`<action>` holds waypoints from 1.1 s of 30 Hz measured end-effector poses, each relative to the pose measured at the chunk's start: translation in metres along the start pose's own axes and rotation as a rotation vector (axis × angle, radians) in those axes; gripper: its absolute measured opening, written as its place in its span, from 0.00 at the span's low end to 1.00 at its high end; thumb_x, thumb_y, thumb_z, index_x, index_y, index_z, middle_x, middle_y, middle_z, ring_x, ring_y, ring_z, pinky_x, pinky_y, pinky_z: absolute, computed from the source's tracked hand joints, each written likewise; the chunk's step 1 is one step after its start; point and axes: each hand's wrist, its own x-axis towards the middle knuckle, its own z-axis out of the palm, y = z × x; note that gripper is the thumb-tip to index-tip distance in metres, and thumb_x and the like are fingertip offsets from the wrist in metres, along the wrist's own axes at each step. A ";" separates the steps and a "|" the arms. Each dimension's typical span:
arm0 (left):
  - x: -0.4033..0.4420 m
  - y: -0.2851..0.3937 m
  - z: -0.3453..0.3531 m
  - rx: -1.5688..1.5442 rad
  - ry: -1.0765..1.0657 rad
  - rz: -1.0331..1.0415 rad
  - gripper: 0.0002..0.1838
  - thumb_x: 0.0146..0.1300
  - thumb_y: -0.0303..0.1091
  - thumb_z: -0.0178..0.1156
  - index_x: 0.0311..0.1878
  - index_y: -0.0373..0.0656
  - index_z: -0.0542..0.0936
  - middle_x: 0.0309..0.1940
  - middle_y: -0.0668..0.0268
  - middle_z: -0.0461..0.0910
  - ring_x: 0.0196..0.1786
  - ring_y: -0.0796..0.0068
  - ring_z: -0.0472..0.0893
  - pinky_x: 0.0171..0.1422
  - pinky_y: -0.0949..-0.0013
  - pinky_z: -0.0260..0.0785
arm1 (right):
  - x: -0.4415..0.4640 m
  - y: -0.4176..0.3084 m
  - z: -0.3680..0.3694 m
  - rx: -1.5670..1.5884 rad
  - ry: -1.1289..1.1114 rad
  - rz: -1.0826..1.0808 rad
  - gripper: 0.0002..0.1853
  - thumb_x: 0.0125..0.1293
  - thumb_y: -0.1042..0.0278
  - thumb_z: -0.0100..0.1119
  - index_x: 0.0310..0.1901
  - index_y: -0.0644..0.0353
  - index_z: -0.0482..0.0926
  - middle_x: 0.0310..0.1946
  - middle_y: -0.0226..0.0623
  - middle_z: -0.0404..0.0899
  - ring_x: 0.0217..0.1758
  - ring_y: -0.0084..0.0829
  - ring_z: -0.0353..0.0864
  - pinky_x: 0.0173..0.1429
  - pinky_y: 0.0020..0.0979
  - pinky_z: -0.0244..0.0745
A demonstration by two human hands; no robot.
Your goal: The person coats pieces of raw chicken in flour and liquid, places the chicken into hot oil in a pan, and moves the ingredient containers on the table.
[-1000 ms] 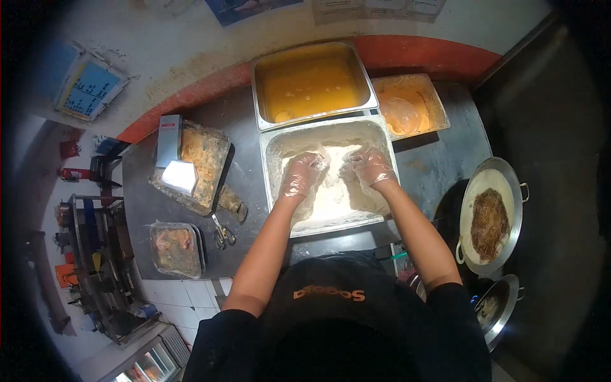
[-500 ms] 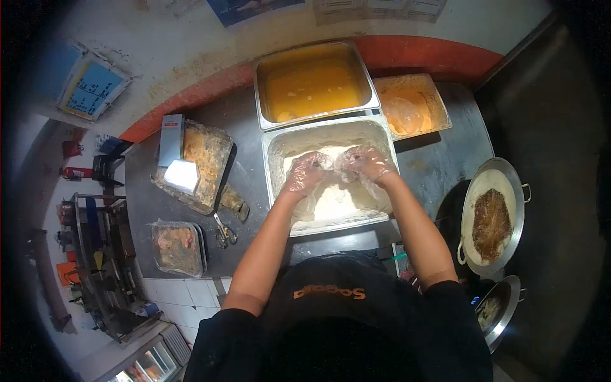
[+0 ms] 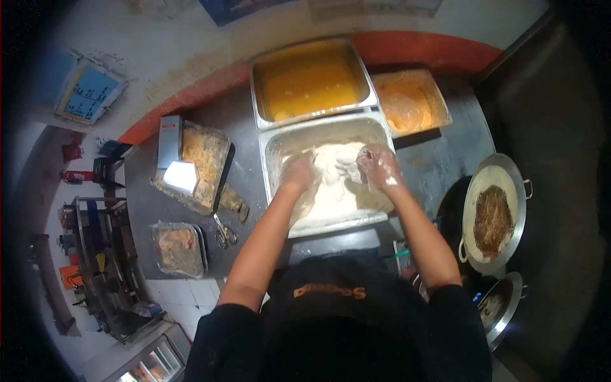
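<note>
In clear plastic gloves dusted white, both hands are inside a metal tray of white flour. My left hand lies at the left part of the flour; its fingers are blurred and partly sunk in it. At the right, my right hand has its flour-covered fingers apart, pointing inward and touching the flour. Between the hands are pale floury lumps; what is under the coating cannot be made out.
Behind stands a metal tray of orange-yellow liquid, beside a tray of orange powder. At left are a crusted tray, scissors and a plastic-wrapped container. Two pans are at right, one with bubbling brown oil.
My hands, close together over the flour before, have moved apart, the right one shifting rightward and turning. More lumpy white flour shows between them.
</note>
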 end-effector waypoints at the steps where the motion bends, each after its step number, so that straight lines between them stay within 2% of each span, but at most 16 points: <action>1: 0.002 0.019 -0.006 0.039 -0.118 -0.175 0.17 0.53 0.31 0.53 0.48 0.43 0.74 0.44 0.51 0.77 0.50 0.53 0.76 0.55 0.58 0.68 | -0.005 -0.006 -0.002 0.130 -0.051 0.102 0.14 0.54 0.63 0.57 0.41 0.60 0.77 0.36 0.45 0.78 0.38 0.42 0.78 0.43 0.37 0.71; 2: 0.010 0.020 -0.010 0.042 -0.106 -0.169 0.17 0.53 0.31 0.53 0.48 0.43 0.74 0.44 0.51 0.77 0.50 0.53 0.76 0.55 0.58 0.68 | -0.002 -0.001 0.001 0.130 -0.040 0.093 0.14 0.54 0.63 0.57 0.41 0.60 0.77 0.36 0.45 0.78 0.38 0.42 0.78 0.43 0.37 0.71; 4: 0.019 0.019 -0.010 0.087 -0.153 -0.118 0.16 0.53 0.31 0.54 0.47 0.43 0.74 0.43 0.51 0.77 0.50 0.55 0.76 0.55 0.59 0.68 | -0.003 0.014 0.013 0.200 0.133 -0.029 0.13 0.54 0.64 0.58 0.40 0.60 0.78 0.35 0.46 0.78 0.39 0.41 0.78 0.43 0.37 0.72; 8: 0.017 0.011 0.005 0.157 -0.257 -0.046 0.15 0.54 0.32 0.54 0.46 0.44 0.75 0.43 0.51 0.77 0.49 0.57 0.77 0.54 0.61 0.69 | -0.010 0.021 0.005 0.221 0.213 0.013 0.14 0.53 0.64 0.58 0.40 0.61 0.77 0.35 0.47 0.78 0.40 0.42 0.77 0.45 0.37 0.71; 11: 0.018 -0.007 0.016 0.204 -0.148 -0.005 0.12 0.53 0.32 0.55 0.41 0.43 0.77 0.41 0.50 0.78 0.46 0.58 0.78 0.52 0.61 0.70 | -0.014 0.037 0.006 0.275 0.271 -0.030 0.14 0.53 0.64 0.59 0.39 0.62 0.77 0.34 0.48 0.77 0.40 0.44 0.77 0.45 0.37 0.70; 13: 0.017 -0.010 0.017 0.142 0.013 -0.031 0.13 0.47 0.34 0.59 0.38 0.44 0.79 0.33 0.52 0.78 0.41 0.55 0.78 0.50 0.60 0.69 | -0.021 0.033 -0.001 0.378 0.249 0.002 0.13 0.52 0.63 0.59 0.36 0.63 0.76 0.33 0.49 0.76 0.39 0.45 0.76 0.44 0.38 0.70; 14: 0.015 -0.010 0.018 0.144 0.014 -0.030 0.13 0.47 0.34 0.59 0.38 0.44 0.79 0.33 0.52 0.78 0.41 0.55 0.78 0.50 0.60 0.69 | -0.023 0.032 -0.001 0.379 0.251 0.002 0.13 0.52 0.63 0.59 0.36 0.63 0.76 0.33 0.49 0.76 0.39 0.45 0.76 0.44 0.38 0.70; 16: 0.003 0.019 -0.013 0.199 -0.039 0.103 0.11 0.51 0.35 0.57 0.38 0.44 0.79 0.34 0.52 0.78 0.39 0.56 0.78 0.46 0.62 0.71 | -0.025 0.029 -0.001 0.330 0.303 -0.028 0.13 0.52 0.64 0.58 0.34 0.64 0.76 0.32 0.49 0.75 0.37 0.45 0.75 0.42 0.39 0.69; 17: 0.004 0.024 -0.012 0.201 -0.036 0.105 0.11 0.51 0.35 0.57 0.38 0.44 0.79 0.34 0.52 0.78 0.39 0.56 0.78 0.46 0.62 0.71 | -0.024 0.030 -0.002 0.331 0.306 -0.030 0.13 0.52 0.64 0.58 0.34 0.64 0.76 0.32 0.49 0.75 0.37 0.45 0.75 0.42 0.39 0.69; 19: 0.009 0.028 -0.006 0.113 0.064 0.493 0.10 0.55 0.34 0.54 0.40 0.45 0.78 0.35 0.55 0.77 0.38 0.59 0.78 0.44 0.62 0.71 | -0.022 0.032 0.000 0.319 0.290 -0.014 0.13 0.52 0.63 0.58 0.34 0.65 0.76 0.31 0.48 0.75 0.37 0.45 0.75 0.43 0.39 0.69; 23: 0.015 0.025 0.016 0.178 0.020 0.395 0.09 0.57 0.33 0.52 0.42 0.48 0.76 0.36 0.60 0.76 0.38 0.60 0.78 0.44 0.62 0.71 | -0.022 0.039 0.008 0.367 0.357 -0.021 0.13 0.52 0.63 0.58 0.35 0.64 0.76 0.32 0.49 0.75 0.37 0.45 0.76 0.43 0.38 0.70; 26: 0.035 -0.017 0.061 0.355 -0.030 0.526 0.10 0.57 0.33 0.51 0.42 0.49 0.76 0.36 0.60 0.76 0.40 0.60 0.77 0.46 0.62 0.71 | -0.024 0.042 0.007 0.438 0.376 -0.050 0.13 0.51 0.64 0.59 0.36 0.64 0.76 0.34 0.49 0.76 0.39 0.44 0.76 0.44 0.38 0.70; 28: 0.040 -0.033 0.073 0.448 -0.060 0.586 0.10 0.57 0.33 0.51 0.42 0.50 0.76 0.36 0.60 0.76 0.41 0.60 0.77 0.46 0.62 0.70 | -0.027 0.037 0.002 0.365 0.309 -0.025 0.15 0.55 0.72 0.60 0.44 0.67 0.74 0.33 0.35 0.77 0.37 0.23 0.74 0.44 0.26 0.70; 29: 0.041 -0.036 0.074 0.480 -0.070 0.606 0.10 0.57 0.33 0.51 0.42 0.50 0.75 0.36 0.60 0.76 0.41 0.60 0.77 0.46 0.62 0.70 | -0.026 0.040 0.004 0.367 0.309 -0.026 0.15 0.55 0.72 0.60 0.44 0.67 0.74 0.33 0.35 0.77 0.37 0.23 0.74 0.44 0.26 0.70; 31: 0.039 -0.029 0.063 0.467 -0.070 0.652 0.06 0.58 0.33 0.51 0.36 0.44 0.76 0.38 0.57 0.76 0.35 0.58 0.78 0.39 0.61 0.71 | -0.023 0.044 0.009 0.426 0.343 -0.006 0.14 0.51 0.65 0.60 0.38 0.65 0.77 0.36 0.48 0.76 0.41 0.42 0.76 0.47 0.37 0.69; 33: 0.032 -0.011 0.036 0.349 -0.147 0.610 0.06 0.57 0.32 0.52 0.32 0.41 0.76 0.36 0.54 0.77 0.32 0.57 0.79 0.36 0.61 0.71 | -0.022 0.048 0.012 0.464 0.331 -0.016 0.15 0.51 0.64 0.60 0.38 0.64 0.77 0.36 0.47 0.76 0.41 0.42 0.76 0.47 0.37 0.69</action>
